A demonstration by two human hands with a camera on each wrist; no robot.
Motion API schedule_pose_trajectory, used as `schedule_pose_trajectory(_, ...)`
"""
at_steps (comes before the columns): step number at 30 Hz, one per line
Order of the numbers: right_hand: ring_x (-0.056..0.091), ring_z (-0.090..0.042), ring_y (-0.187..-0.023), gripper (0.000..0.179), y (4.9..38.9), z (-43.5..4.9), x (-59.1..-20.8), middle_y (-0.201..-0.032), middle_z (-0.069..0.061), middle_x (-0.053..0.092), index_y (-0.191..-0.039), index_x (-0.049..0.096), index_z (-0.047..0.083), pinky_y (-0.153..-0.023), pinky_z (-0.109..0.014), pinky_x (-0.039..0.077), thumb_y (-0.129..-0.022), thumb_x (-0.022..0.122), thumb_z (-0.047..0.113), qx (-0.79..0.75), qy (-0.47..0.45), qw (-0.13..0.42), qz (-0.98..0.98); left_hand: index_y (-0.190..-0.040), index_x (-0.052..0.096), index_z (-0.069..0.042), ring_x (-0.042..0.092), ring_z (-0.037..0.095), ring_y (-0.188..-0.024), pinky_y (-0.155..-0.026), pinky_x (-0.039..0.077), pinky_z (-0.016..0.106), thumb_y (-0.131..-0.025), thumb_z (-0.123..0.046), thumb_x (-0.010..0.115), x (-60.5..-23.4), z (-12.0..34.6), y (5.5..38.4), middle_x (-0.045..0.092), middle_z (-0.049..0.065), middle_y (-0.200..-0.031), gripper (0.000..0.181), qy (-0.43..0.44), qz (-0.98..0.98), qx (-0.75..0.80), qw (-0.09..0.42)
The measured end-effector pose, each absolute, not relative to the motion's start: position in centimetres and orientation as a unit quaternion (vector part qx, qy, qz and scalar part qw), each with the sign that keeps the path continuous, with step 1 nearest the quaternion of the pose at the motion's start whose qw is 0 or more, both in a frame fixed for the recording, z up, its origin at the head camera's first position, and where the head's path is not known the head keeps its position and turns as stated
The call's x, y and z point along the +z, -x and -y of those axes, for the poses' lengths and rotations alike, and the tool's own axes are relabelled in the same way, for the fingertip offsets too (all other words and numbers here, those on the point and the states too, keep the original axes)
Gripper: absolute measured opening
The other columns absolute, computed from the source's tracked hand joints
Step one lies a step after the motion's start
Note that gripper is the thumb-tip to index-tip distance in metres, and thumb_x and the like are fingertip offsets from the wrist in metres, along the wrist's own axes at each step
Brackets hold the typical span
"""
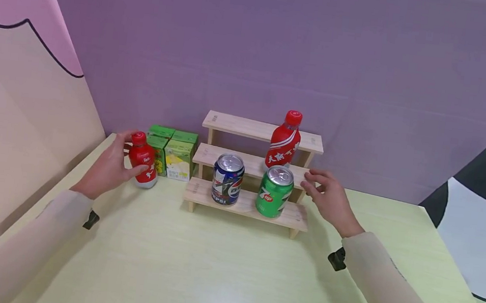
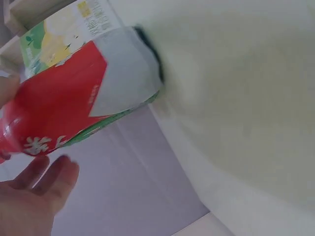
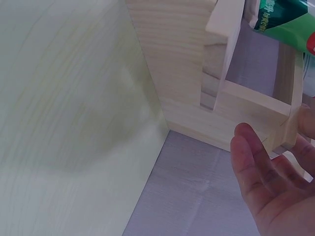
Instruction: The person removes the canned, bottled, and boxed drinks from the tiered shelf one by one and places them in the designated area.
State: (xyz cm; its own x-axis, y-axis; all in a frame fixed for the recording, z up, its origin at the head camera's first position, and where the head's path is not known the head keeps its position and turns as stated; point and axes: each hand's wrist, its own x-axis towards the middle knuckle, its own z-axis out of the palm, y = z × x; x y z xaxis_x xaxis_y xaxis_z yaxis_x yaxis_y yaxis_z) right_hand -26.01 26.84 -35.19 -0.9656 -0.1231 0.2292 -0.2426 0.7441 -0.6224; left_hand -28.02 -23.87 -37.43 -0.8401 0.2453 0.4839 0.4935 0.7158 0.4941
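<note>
At the left, my left hand (image 1: 110,164) holds a red drink bottle (image 1: 144,161) with a pale base, thumb across its front and a finger behind its neck. In the left wrist view, the other fingers (image 2: 61,179) hang apart from the bottle. My right hand (image 1: 331,200) pinches the right end of the middle step of a wooden three-step rack (image 1: 252,162); its fingers (image 3: 251,152) lie by the wood. A second red bottle (image 1: 284,143) stands on that step. The lowest step bears a blue Pepsi can (image 1: 227,182) and a green 7up can (image 1: 274,194).
Green and yellow drink cartons (image 1: 178,157) stand in a block between the left bottle and the rack. Behind the pale table (image 1: 213,267) rises a purple backdrop (image 1: 236,47). A cream panel with cartoon shapes (image 1: 17,98) borders the left side.
</note>
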Motion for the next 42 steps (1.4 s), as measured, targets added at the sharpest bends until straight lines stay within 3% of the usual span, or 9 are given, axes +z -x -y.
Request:
schedule_pose_trajectory(3,0.057,-0.027,-0.089,0.04,26.0,-26.8,-35.3,-0.134,-0.015,0.044,-0.127,0.058,-0.001,-0.071,-0.034,0.055,-0.094,0.059,0.024,0.341,-0.099,0.087,0.931,-0.142,0.024,-0.002,0.042,0.037,-0.115,-0.086,0.046,0.054,-0.075,-0.01,0.079,-36.6,23.7,27.8,0.042,0.019,-0.128,0.087,0.196,0.909,-0.296,0.217)
schedule_pose_trajectory(7,0.057,-0.027,-0.09,0.039,25.9,-26.9,-35.2,-0.134,-0.015,0.044,-0.126,0.058,-0.001,-0.072,-0.035,0.055,-0.095,0.059,0.021,0.339,-0.099,0.087,0.932,-0.139,0.031,0.002,0.038,0.038,-0.119,-0.096,0.033,0.059,-0.075,-0.015,0.079,-35.0,22.9,27.4,0.04,0.021,-0.132,0.082,0.202,0.912,-0.265,0.24)
schedule_pose_trajectory(12,0.057,-0.027,-0.089,0.04,25.9,-27.1,-35.2,-0.135,-0.015,0.043,-0.127,0.057,-0.001,-0.072,-0.036,0.055,-0.095,0.059,0.023,0.341,-0.096,0.086,0.931,-0.136,0.034,0.002,0.037,0.038,-0.12,-0.095,0.024,0.06,-0.074,-0.016,0.079,-33.4,21.5,27.3,0.043,0.02,-0.132,0.079,0.229,0.907,-0.25,0.25)
schedule_pose_trajectory(19,0.057,-0.027,-0.089,0.041,25.8,-27.1,-35.3,-0.135,-0.015,0.043,-0.127,0.057,-0.001,-0.071,-0.034,0.055,-0.094,0.059,0.024,0.345,-0.094,0.083,0.93,-0.134,0.037,0.0,0.033,0.037,-0.122,-0.097,0.033,0.055,-0.079,-0.016,0.076,-31.9,19.4,27.1,0.044,0.017,-0.129,0.07,0.253,0.909,-0.252,0.216)
schedule_pose_trajectory(24,0.057,-0.027,-0.09,0.041,25.8,-27.2,-35.2,-0.135,-0.015,0.043,-0.127,0.057,0.0,-0.072,-0.035,0.055,-0.094,0.059,0.024,0.342,-0.093,0.083,0.932,-0.132,0.04,0.0,0.033,0.034,-0.123,-0.097,0.036,0.05,-0.082,-0.017,0.074,-31.2,17.1,27.3,0.045,0.016,-0.129,0.063,0.283,0.896,-0.262,0.219)
schedule_pose_trajectory(37,0.056,-0.026,-0.089,0.039,26.0,-27.1,-35.3,-0.134,-0.013,0.043,-0.126,0.058,0.0,-0.072,-0.033,0.054,-0.094,0.06,0.023,0.348,-0.091,0.087,0.929,-0.135,0.044,-0.007,0.038,0.023,-0.125,-0.101,0.037,0.039,-0.084,-0.026,0.072,-27.0,7.5,27.7,0.047,0.009,-0.132,0.061,0.38,0.845,-0.278,0.254)
schedule_pose_trajectory(42,0.057,-0.026,-0.088,0.038,26.1,-27.0,-35.4,-0.134,-0.014,0.044,-0.126,0.059,0.0,-0.071,-0.033,0.054,-0.093,0.061,0.021,0.347,-0.097,0.091,0.928,-0.135,0.046,-0.01,0.041,0.019,-0.122,-0.099,0.039,0.037,-0.086,-0.029,0.069,-25.8,5.3,27.4,0.048,0.005,-0.131,0.057,0.383,0.846,-0.293,0.227)
